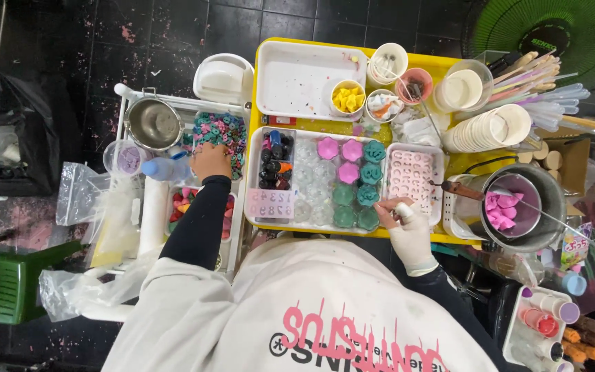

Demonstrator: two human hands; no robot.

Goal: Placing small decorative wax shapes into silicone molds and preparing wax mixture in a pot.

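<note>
Head view: I see right hand (408, 231), white-gloved, fingers pinched narrow at near edge of clear mould tray (339, 180), touching teal flower piece (368, 219). Left hand (211, 162) bare, left of mould tray, fingers curled into pile of small coloured pieces (220, 132); what it grips I cannot tell. Step, my read: working pieces in mould tray. Next move needs steady pinch. Count in mould tray: three pink pieces (347, 160), six teal.
</note>
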